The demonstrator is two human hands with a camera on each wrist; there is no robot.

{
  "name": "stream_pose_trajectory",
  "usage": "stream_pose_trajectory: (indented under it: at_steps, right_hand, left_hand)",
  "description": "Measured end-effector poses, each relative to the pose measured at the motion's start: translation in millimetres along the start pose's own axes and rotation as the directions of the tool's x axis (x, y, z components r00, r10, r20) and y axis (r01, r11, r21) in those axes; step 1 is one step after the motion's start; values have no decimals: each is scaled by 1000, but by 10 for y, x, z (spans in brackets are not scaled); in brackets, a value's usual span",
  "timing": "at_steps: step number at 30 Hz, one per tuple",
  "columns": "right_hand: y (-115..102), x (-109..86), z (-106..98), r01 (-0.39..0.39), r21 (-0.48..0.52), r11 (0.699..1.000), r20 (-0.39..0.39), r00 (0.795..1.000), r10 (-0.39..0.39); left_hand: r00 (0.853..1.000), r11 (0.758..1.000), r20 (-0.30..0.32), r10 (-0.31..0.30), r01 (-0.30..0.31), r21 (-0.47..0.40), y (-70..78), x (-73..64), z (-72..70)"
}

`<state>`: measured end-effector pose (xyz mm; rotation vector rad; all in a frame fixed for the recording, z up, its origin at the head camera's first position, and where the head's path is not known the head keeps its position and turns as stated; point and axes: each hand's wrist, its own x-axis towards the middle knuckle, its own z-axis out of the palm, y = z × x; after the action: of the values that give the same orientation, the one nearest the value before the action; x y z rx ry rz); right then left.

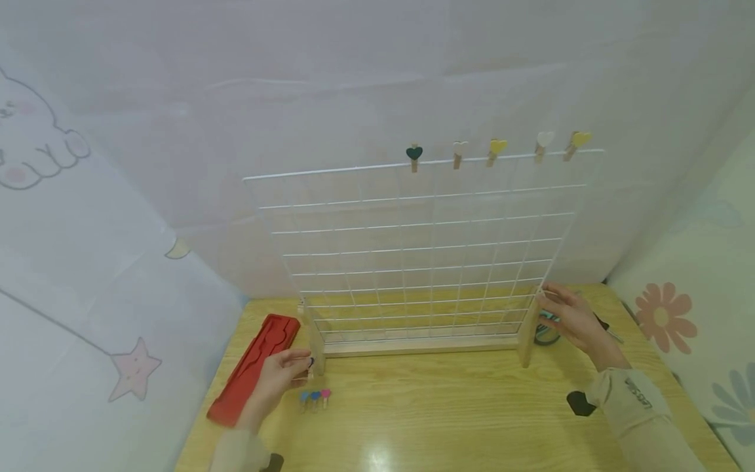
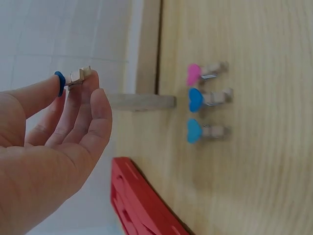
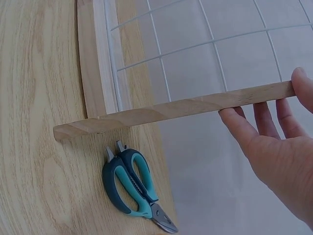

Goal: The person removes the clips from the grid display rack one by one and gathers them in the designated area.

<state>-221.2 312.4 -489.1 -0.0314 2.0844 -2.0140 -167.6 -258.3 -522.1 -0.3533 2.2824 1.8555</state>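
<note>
My left hand (image 1: 276, 380) pinches a small wooden clothespin (image 2: 76, 77) with a dark blue heart between thumb and fingertips, beside the rack's left post (image 1: 316, 341). Three more heart clothespins lie in a row on the table: pink (image 2: 194, 74), blue (image 2: 196, 100) and light blue (image 2: 194, 130). With thumb and fingers on either side, my right hand (image 1: 571, 321) grips the right wooden post (image 3: 171, 108) of a white wire grid rack. Along the grid's top wire (image 1: 330, 171) several heart clothespins are clipped, among them a dark green one (image 1: 415, 153) and a yellow one (image 1: 498, 145).
A red tray (image 1: 253, 370) with moulded hollows lies left of the rack. Scissors (image 3: 129, 183) with dark and teal handles lie behind the right post. A black piece (image 1: 580, 403) is near my right sleeve. Patterned cloth (image 1: 147, 85) hangs around the wooden table (image 1: 425, 406).
</note>
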Motion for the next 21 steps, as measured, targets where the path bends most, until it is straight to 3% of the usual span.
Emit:
stream_pose_trajectory:
  at_steps: [10, 21]
  right_hand:
    - [17, 19, 2, 2, -30, 1000, -4, 1000, -3]
    - [2, 5, -1, -10, -30, 999, -5, 1000, 10]
  left_hand:
    - [995, 992, -79, -54, 63, 113, -402, -47, -183]
    - [990, 971, -135, -40, 70, 228, -695, -30, -327]
